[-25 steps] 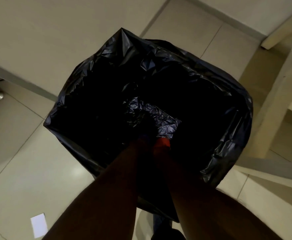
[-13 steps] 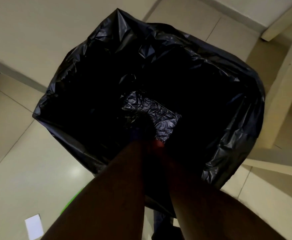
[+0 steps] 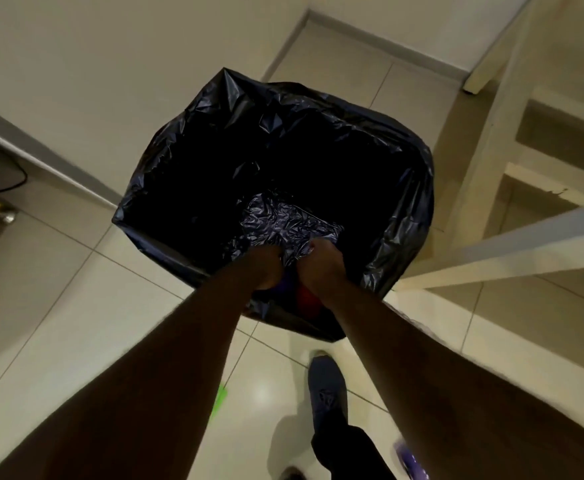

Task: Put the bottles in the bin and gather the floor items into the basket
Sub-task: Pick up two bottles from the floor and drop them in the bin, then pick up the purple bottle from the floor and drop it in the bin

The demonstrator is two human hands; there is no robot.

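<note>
Looking down from the head camera, no label or writing can be read anywhere. The bin (image 3: 276, 188), lined with a black plastic bag (image 3: 404, 216), stands on the tiled floor (image 3: 58, 306). Both hands reach inside its near edge: the left hand (image 3: 264, 268) and right hand (image 3: 321, 268) are each closed, pinching crumpled bag plastic. Between them something red and purple (image 3: 301, 292) shows dimly, too dark to identify. The bin's depth is black. A dark shoe (image 3: 326, 386) stands below.
</note>
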